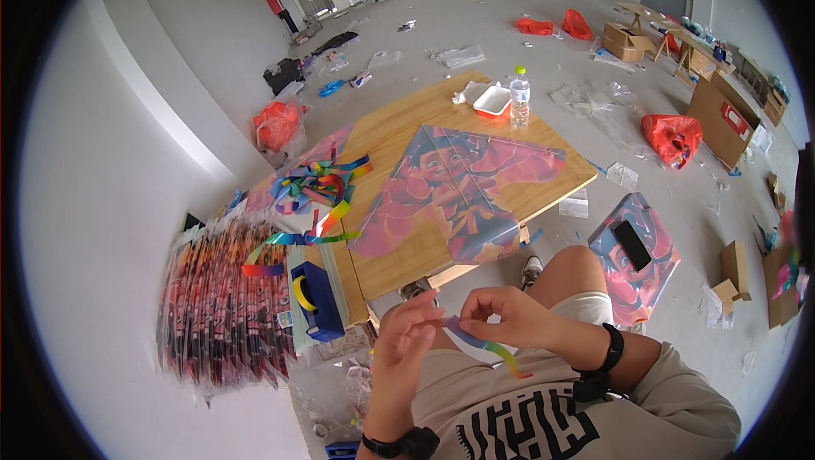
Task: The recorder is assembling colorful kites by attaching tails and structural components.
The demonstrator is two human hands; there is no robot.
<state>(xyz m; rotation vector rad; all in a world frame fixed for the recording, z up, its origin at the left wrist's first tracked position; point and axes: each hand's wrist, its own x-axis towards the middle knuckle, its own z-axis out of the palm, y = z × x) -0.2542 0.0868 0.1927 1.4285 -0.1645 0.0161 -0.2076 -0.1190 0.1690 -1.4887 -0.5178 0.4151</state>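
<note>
My right hand (507,316) is closed in a pinch on a short rainbow ribbon (508,359) above my lap. Its purple end points toward my left hand (408,334), and the green, yellow and orange tail hangs free and curls. The fingers of my left hand are loosely bent and apart, their tips close beside the ribbon's purple end. Beyond my knees, a kite (458,180) printed with a cartoon figure lies spread on the wooden table (382,277), thin rods across it. A heap of rainbow ribbons (312,188) lies at the table's left side, with several strips trailing toward me.
Left of the table stand a blue tape dispenser (321,311) with a yellow roll and a large stack of plastic-wrapped kites (225,299). A water bottle (519,99) and white tray (492,101) stand at the far edge. Right, a phone (631,244) rests on a folded kite (607,248).
</note>
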